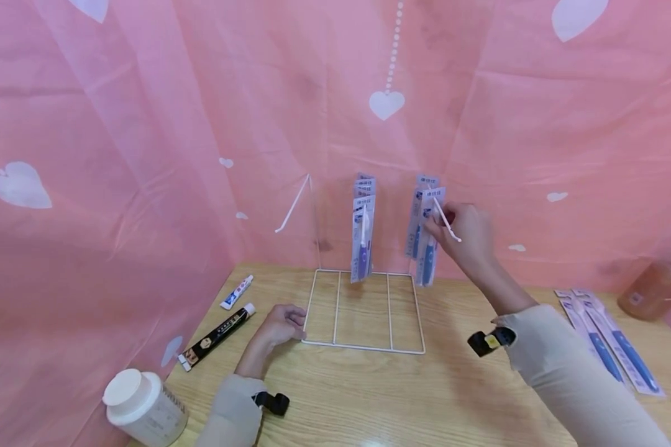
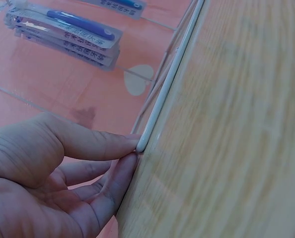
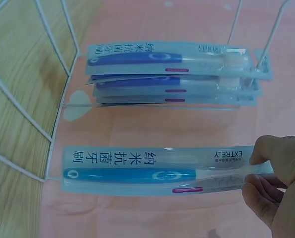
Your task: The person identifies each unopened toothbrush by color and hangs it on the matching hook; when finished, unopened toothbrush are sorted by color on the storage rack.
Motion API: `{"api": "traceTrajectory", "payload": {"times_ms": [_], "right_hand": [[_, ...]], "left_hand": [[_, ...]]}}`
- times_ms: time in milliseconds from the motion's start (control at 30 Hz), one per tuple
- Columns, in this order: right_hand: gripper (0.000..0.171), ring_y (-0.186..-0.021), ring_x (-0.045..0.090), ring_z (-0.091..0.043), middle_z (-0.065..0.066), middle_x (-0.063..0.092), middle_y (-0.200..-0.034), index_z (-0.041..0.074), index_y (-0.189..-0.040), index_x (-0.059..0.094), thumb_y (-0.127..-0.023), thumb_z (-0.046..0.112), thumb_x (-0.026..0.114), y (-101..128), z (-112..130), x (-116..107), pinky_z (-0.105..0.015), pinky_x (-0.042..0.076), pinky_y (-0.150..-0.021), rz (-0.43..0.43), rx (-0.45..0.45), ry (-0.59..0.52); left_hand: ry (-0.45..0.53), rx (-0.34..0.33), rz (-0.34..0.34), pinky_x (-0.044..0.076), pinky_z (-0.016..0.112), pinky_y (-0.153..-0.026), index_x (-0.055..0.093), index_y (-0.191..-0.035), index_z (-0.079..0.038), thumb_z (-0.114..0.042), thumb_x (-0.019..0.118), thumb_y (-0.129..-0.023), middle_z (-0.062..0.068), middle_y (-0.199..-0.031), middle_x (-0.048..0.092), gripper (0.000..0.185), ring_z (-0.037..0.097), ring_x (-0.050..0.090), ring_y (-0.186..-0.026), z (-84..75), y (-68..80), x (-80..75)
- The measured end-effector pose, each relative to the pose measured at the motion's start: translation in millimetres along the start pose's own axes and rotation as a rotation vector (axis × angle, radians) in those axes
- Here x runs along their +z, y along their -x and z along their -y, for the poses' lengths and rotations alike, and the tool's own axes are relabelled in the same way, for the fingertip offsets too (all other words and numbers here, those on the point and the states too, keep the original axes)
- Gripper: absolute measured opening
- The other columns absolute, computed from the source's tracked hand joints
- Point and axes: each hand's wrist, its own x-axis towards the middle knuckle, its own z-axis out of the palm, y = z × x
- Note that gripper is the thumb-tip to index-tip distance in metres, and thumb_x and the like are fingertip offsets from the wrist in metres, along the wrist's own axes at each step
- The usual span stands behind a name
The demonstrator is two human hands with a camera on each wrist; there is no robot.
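Note:
A white wire display rack [image 1: 363,347] stands on the wooden table. My left hand [image 1: 279,324] pinches the front left corner of its base between thumb and fingers, as the left wrist view shows. With thumb and fingers, my right hand [image 1: 466,233] pinches the upper end of a packaged blue toothbrush [image 3: 132,174] on the right prong [image 1: 447,220]. Another blue toothbrush pack [image 1: 413,230] hangs behind it. Several packaged purple toothbrushes [image 1: 362,248] hang on the middle prong. The left prong [image 1: 293,205] carries nothing.
More packaged blue toothbrushes [image 1: 609,341] lie on the right of the table, near an amber pump bottle [image 1: 654,288]. To the left lie a small toothpaste tube [image 1: 237,292] and a black tube box [image 1: 217,336]. A white jar [image 1: 145,406] stands front left. Pink cloth [image 1: 291,93] hangs behind.

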Motion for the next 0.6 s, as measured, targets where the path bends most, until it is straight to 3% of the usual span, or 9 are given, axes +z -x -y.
{"api": "traceTrajectory", "payload": {"times_ms": [367,600], "right_hand": [[0.017,-0.054,0.053,-0.020,-0.012,0.065,-0.064,0.005,-0.066,0.062,-0.080,0.014,0.067,-23.5,-5.2,26.9,-0.026,0.032,-0.044,-0.053,0.086,-0.018],[0.020,-0.056,0.052,-0.018,-0.013,0.066,-0.069,0.001,-0.075,0.067,-0.083,0.018,0.070,-17.3,-15.0,15.0,-0.024,0.036,-0.047,-0.015,0.148,-0.043]], "left_hand": [[0.005,-0.004,-0.009,0.055,0.028,-0.069,0.063,-0.111,0.013,0.021,0.075,-0.063,0.014,-0.089,0.059,0.050,0.021,0.061,-0.076,1.0,3.5,-4.0],[0.004,0.013,0.026,0.055,0.029,-0.070,0.063,-0.112,0.012,0.019,0.075,-0.064,0.014,-0.090,0.060,0.050,0.021,0.061,-0.077,-1.1,-2.5,6.4]]}}
